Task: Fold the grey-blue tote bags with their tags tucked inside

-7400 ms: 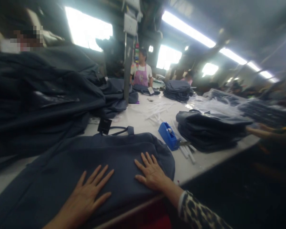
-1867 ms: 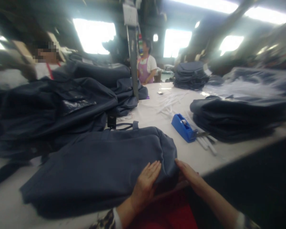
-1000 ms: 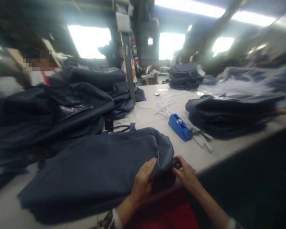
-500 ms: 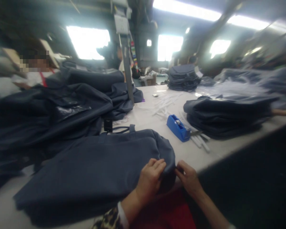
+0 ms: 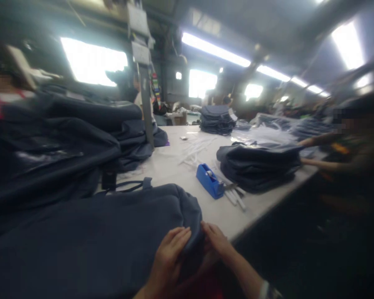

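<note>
A dark blue-grey bag (image 5: 112, 232) lies on its side across the near part of the table, its handle (image 5: 134, 182) standing up at the back edge. Over its rounded right corner, my left hand (image 5: 171, 249) has its fingers closed on the fabric, with the thumb hidden. Against the right end of the same bag, my right hand (image 5: 216, 241) holds the edge with its fingers close together. Some of the right fingertips are hidden behind the fabric. A blue tape dispenser (image 5: 209, 181) stands beyond the hands.
White strips (image 5: 235, 197) lie by the dispenser. A stack of dark bags (image 5: 258, 166) is at the right, where a co-worker's hands (image 5: 308, 162) touch it. Another stack (image 5: 216, 119) stands farther back. Dark bags (image 5: 59, 141) heap up left of a metal post (image 5: 147, 108).
The view has swung right, bringing a co-worker into sight. My right fingers have gone from a pinch to lying straighter along the bag's end. My left hand stays at the corner.
</note>
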Tool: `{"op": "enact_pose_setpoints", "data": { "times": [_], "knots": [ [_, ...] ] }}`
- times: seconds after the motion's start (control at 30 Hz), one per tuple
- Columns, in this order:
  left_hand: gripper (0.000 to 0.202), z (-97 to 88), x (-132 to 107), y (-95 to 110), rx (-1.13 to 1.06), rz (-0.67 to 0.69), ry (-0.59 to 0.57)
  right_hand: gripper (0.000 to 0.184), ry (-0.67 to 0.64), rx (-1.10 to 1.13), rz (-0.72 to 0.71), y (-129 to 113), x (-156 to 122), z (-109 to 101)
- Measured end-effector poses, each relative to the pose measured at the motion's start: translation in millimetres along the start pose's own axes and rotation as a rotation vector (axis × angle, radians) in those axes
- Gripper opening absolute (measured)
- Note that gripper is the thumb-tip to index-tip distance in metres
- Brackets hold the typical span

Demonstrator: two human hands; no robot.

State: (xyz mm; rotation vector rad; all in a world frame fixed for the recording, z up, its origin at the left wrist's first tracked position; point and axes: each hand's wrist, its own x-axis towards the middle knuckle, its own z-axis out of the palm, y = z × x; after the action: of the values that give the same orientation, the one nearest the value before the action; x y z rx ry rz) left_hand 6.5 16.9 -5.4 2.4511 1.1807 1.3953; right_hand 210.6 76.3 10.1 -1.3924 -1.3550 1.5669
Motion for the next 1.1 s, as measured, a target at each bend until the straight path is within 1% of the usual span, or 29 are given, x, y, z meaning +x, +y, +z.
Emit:
{"op": "enact_pose_setpoints", "data": {
  "times": [0.1,0.23,0.33,0.47,0.57,0.67,0.73,0.8,0.87,0.97,1.1],
  "knots": [
    [0.05,10.2,-0.8,-13.2,0.018,0.056,0.011,0.078,-0.021,0.062,-0.018,-6.2,1.8,7.6],
    [0.055,15.3,3.2,-21.3,0.045,0.047,-0.025,0.072,-0.045,0.148,-0.066,-13.9,2.7,14.3],
    [0.059,15.9,2.9,-21.7,0.039,0.054,-0.038,0.067,0.003,0.159,-0.091,-12.7,4.9,16.7],
    [0.06,22.4,-3.5,-21.8,0.009,-0.025,0.009,0.07,0.105,0.119,-0.148,-2.6,11.4,19.0],
    [0.062,28.8,-7.1,-23.3,-0.016,-0.051,0.009,0.07,0.142,0.06,-0.188,4.2,15.0,15.4],
    [0.062,26.8,-2.4,-20.5,-0.036,-0.107,0.001,0.063,0.14,-0.026,-0.234,6.4,9.7,3.2],
    [0.056,18.1,8.3,-13.2,-0.071,-0.171,-0.059,0.055,0.117,-0.093,-0.283,5.8,-0.2,-7.1],
    [0.05,5.7,24.5,-2.2,-0.113,-0.251,-0.164,0.041,0.09,-0.161,-0.333,4.6,-12.6,-15.1],
    [0.048,-6.5,43.3,9.9,-0.118,-0.324,-0.275,0.028,0.083,-0.223,-0.372,3.7,-23.3,-18.3],
    [0.054,-17.3,68.0,22.4,-0.033,-0.368,-0.394,0.028,0.142,-0.332,-0.449,4.2,-28.3,-14.8],
    [0.061,-18.8,85.0,25.0,0.034,-0.345,-0.483,0.011,0.259,-0.421,-0.546,9.6,-15.5,-6.4]
  ]
}}
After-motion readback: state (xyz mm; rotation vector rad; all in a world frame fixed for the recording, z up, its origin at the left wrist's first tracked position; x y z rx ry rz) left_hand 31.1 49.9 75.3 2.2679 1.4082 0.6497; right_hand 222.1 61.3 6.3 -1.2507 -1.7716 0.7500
